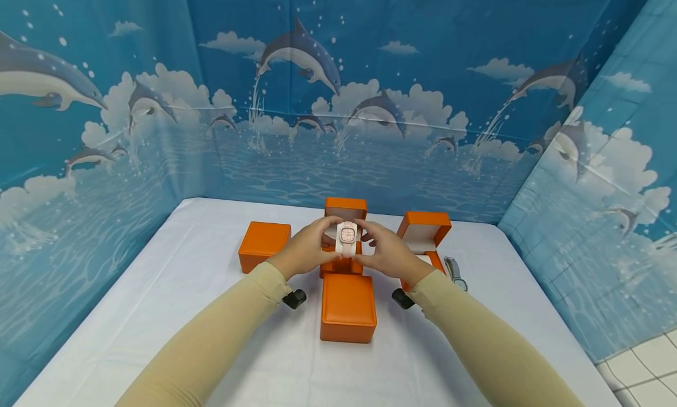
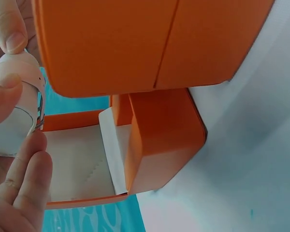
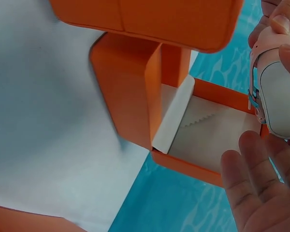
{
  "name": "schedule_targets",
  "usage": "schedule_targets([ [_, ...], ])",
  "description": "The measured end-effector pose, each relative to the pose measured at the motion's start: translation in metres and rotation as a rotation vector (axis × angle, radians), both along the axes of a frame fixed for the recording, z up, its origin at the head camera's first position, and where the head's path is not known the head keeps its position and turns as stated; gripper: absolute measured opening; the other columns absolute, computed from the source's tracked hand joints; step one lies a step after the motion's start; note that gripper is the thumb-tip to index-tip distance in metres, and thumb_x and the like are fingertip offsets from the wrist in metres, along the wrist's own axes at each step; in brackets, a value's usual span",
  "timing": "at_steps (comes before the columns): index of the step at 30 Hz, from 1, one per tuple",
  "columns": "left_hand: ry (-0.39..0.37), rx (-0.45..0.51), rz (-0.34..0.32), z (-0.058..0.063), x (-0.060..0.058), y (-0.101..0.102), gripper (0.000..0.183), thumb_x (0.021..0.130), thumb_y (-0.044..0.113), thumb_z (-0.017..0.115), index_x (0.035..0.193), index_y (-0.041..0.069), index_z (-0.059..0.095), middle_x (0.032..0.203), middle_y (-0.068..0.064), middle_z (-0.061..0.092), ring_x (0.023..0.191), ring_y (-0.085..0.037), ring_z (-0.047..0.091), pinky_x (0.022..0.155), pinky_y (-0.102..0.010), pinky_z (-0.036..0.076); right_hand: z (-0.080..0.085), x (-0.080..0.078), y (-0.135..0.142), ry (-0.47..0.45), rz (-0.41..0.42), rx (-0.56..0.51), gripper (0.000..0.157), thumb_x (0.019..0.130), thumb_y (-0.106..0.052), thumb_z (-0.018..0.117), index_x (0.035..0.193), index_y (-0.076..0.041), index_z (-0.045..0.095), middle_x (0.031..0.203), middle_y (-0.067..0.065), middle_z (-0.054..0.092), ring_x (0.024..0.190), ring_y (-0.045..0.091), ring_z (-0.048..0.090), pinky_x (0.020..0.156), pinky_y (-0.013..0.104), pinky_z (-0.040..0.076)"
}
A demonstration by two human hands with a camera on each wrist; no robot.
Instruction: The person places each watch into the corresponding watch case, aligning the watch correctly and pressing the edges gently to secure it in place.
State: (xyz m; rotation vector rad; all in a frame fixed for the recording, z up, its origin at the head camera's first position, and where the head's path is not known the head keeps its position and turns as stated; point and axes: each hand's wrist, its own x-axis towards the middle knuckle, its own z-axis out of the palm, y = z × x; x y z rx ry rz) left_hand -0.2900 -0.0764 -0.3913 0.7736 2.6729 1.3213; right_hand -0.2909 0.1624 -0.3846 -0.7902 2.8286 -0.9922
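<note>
At the middle of the head view, a pink watch (image 1: 347, 235) strapped on a white cushion (image 1: 338, 243) is held above the base of an open box (image 1: 345, 205), whose raised lid stands behind at 12 o'clock. The left hand (image 1: 305, 246) pinches it from 9 o'clock and the right hand (image 1: 390, 252) from 3 o'clock. A closed box (image 1: 348, 301) sits at 6 o'clock on the counter (image 1: 254, 354); a silver watch (image 1: 456, 274) lies towards 4. Even pressure from both sides seems best, so the cushion does not tip.

In the left wrist view, the cushion is at 10 o'clock, clear of the open box, the left thumb pressing its rounded side. A white liner flap (image 2: 113, 151) stands near the hinge; it would be wise not to snag it.

In the right wrist view, the cushion is at 2 o'clock, its buckle (image 3: 255, 99) towards the lid. Squaring it with the base, then easing the fingertips away from the walls, should help any lowering go cleanly.
</note>
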Motion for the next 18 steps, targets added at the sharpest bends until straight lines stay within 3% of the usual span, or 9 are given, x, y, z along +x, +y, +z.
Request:
schedule_targets([
  [11,-0.057,-0.028,-0.005,-0.0064,-0.0051,-0.0006,0.079,0.094,0.018,0.082,0.160,0.015,0.040,0.159,-0.008,0.048,0.120,-0.020,0.071,0.096,-0.037,0.062,-0.0055,-0.0039,-0.0011,-0.018,-0.007,0.048,0.086,0.094,-0.025,0.082,0.165,-0.010,0.036,0.152,0.012,0.055,0.129,0.036,0.062,0.108,0.052,0.054],
  [18,-0.027,-0.127,0.038,-0.0105,-0.0081,0.0001,0.079,0.093,0.025,0.083,0.160,0.015,0.042,0.162,-0.009,0.046,0.134,-0.027,0.062,0.108,-0.045,0.056,-0.0090,-0.0074,-0.0024,-0.042,-0.005,0.070,0.084,0.094,-0.025,0.081,0.164,-0.010,0.036,0.154,0.013,0.054,0.128,0.032,0.063,0.107,0.050,0.055],
])
